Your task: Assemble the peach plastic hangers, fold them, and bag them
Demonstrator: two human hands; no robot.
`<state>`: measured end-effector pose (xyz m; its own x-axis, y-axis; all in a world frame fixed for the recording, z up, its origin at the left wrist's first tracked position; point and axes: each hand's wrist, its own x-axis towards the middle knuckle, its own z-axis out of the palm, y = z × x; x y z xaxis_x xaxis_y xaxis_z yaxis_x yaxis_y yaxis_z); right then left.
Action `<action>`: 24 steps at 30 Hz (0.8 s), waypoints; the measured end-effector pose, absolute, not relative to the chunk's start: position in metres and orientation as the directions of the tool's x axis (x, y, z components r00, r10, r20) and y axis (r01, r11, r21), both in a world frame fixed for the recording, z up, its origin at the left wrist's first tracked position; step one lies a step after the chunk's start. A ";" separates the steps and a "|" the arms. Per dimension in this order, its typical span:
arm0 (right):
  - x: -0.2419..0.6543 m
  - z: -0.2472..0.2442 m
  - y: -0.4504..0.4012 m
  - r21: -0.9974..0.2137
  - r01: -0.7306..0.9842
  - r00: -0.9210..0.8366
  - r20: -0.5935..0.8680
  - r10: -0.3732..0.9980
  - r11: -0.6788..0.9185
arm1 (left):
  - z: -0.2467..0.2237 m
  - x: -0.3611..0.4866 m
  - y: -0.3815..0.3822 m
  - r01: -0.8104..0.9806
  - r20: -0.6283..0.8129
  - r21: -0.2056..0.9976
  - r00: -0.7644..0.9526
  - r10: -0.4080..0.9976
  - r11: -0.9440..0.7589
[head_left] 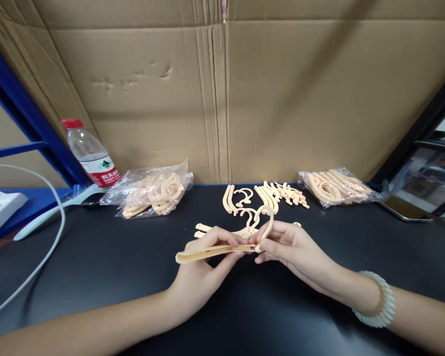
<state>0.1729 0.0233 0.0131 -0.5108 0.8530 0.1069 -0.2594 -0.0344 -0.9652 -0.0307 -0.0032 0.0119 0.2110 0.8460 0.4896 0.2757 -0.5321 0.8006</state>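
My left hand (211,259) is closed on a cream plastic hanger arm (203,253), a long curved bar that points out to the left. Between the fingertips of my right hand (287,247) is a matching hanger hook (270,225), curling upward. The inner end of the arm meets the base of the hook; whether they are locked together I cannot tell. Just behind my fingers lie hanger pieces (244,231) with hooks, partly hidden by my hands. Farther back rest several loose hanger arms (266,197), a loose hook (244,197) and a pile of small parts (291,194).
Clear bags of hanger parts lie at the back left (154,193) and back right (335,187). A water bottle (92,155) leans at the left, near a white cable (62,217). A phone-like flat object (404,210) is on the right. Cardboard (218,99) walls off the back.
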 end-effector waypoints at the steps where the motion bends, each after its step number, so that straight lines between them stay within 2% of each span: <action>1: 0.173 0.013 0.023 -0.964 -0.263 -0.512 0.105 0.853 -0.039 | 0.012 -0.031 -0.004 0.285 0.502 0.788 0.216 0.838 -0.546; 9: 0.170 0.010 0.023 -0.962 -0.272 -0.511 0.165 0.844 0.023 | 0.013 -0.030 -0.006 0.260 0.548 0.760 0.236 0.802 -0.596; 14: 0.171 0.011 0.020 -0.976 -0.205 -0.483 0.172 0.859 0.080 | 0.011 -0.028 -0.008 0.213 0.565 0.765 0.231 0.792 -0.608; 21: 0.168 0.007 0.017 -0.971 -0.214 -0.461 0.194 0.866 0.103 | 0.009 -0.025 -0.011 0.194 0.485 0.827 0.228 0.845 -0.527; 24: 0.167 0.007 0.017 -0.962 -0.246 -0.469 0.223 0.855 0.117 | 0.011 -0.022 -0.011 0.109 0.395 0.900 0.207 0.895 -0.423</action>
<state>0.1667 0.0170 0.0074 -0.4685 0.8548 0.2231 -0.2455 0.1166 -0.9624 -0.0222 -0.0109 0.0111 0.2070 0.8949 0.3953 0.1089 -0.4226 0.8997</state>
